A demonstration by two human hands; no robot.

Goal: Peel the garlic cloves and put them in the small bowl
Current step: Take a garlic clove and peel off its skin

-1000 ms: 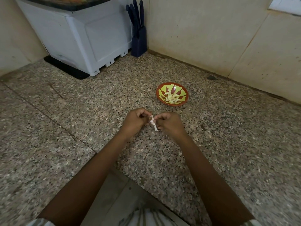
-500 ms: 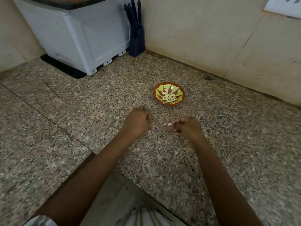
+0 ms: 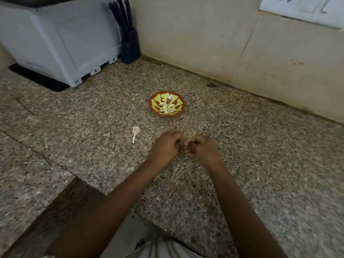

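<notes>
Just in front of the bowl [image 3: 181, 110], left hand [image 3: 164, 146] and right hand [image 3: 202, 148] curl together, can't tell what's inside. Probably mid-peel; clove goes in next.

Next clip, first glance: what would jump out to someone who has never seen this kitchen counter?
The left hand and right hand meet over the middle of the speckled counter with fingers curled. Whatever they may hold is hidden. Just beyond them sits the red-and-green small bowl with pale peeled cloves in it. Left of the hands, a scrap of garlic stem and skin lies alone on the stone.
</notes>
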